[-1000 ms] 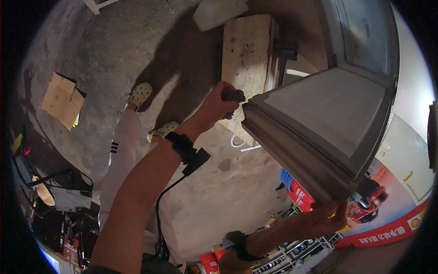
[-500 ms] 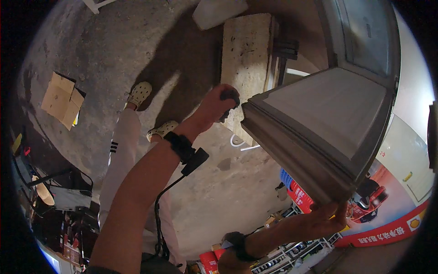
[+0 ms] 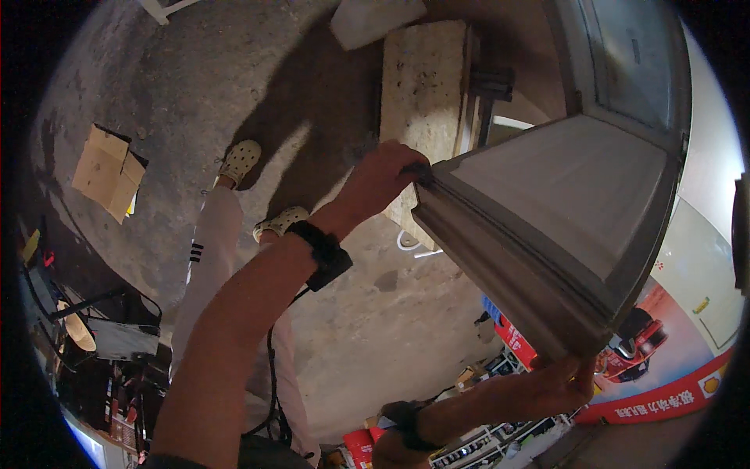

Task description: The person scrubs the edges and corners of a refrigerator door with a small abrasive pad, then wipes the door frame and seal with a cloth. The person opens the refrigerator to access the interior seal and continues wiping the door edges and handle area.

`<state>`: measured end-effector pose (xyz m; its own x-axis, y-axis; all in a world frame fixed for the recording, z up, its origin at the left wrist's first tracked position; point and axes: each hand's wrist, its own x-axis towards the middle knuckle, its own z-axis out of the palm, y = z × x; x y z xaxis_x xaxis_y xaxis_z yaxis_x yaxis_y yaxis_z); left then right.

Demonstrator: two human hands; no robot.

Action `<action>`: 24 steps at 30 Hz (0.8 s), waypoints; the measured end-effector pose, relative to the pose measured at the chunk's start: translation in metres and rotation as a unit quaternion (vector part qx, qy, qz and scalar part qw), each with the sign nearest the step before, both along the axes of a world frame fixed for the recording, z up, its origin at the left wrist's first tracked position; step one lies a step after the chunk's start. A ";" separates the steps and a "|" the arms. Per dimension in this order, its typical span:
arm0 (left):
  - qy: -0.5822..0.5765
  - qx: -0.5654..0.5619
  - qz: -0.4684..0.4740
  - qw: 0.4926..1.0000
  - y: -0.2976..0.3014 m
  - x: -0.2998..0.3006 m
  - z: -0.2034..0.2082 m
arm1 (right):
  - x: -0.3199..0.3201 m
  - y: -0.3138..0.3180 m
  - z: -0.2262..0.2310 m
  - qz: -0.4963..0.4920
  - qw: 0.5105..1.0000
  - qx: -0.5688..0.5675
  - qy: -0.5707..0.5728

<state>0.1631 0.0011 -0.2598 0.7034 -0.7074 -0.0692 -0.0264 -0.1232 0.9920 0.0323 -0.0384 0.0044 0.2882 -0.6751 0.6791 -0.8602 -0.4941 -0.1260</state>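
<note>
A framed panel point(image 3: 562, 187), pale in the middle with a brown-grey frame, slants across the right side like an opened window or door leaf. My left hand point(image 3: 384, 173) is closed round a small dark bunched cloth point(image 3: 418, 170), pressed against the panel's upper left corner. At the panel's lower corner, my right hand point(image 3: 558, 384) grips the frame's edge, its fingers partly hidden there. Dark straps with small devices circle both wrists.
Below the panel stands a worn wooden bench point(image 3: 422, 86). A flattened cardboard box point(image 3: 108, 172) lies on the concrete floor at left. Shelving with small goods point(image 3: 500, 438) is at the bottom right, near a red-bordered poster point(image 3: 648, 402). My feet wear pale clogs point(image 3: 241, 162).
My left hand has moved right with the dark cloth, from beside the panel's corner onto it. My right hand stays at the lower corner.
</note>
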 end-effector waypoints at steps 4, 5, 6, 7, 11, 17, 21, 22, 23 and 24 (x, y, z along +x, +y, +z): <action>-0.114 0.024 -0.037 0.993 -0.001 0.005 0.002 | 0.001 0.001 -0.002 -0.002 1.000 0.004 -0.016; -0.126 0.022 -0.047 0.991 -0.001 0.006 0.002 | 0.001 0.001 -0.003 -0.003 1.000 0.003 -0.019; -0.148 0.011 -0.050 0.988 -0.001 0.007 0.002 | 0.001 0.000 -0.003 -0.004 1.000 0.003 -0.021; -0.169 0.003 -0.052 0.984 -0.001 0.008 0.002 | 0.000 -0.001 -0.002 -0.006 1.000 0.003 -0.023; -0.233 0.030 -0.101 0.967 0.001 0.012 0.002 | -0.003 -0.003 -0.002 -0.012 0.999 0.002 -0.038; -0.322 0.015 -0.117 0.939 0.003 0.014 0.005 | 0.005 0.006 -0.005 -0.030 0.995 0.024 -0.088; -0.208 0.054 -0.150 0.965 -0.003 0.016 0.003 | 0.015 0.010 -0.010 0.036 0.995 0.004 -0.089; -0.224 0.031 -0.146 0.963 -0.005 0.019 0.002 | 0.016 0.007 -0.009 0.032 0.996 -0.001 -0.082; -0.226 0.036 -0.168 0.959 -0.007 0.022 0.000 | 0.016 0.007 -0.009 0.030 0.997 -0.001 -0.077; -0.246 0.015 -0.173 0.954 -0.009 0.027 -0.001 | 0.017 0.006 -0.008 0.023 0.997 -0.003 -0.070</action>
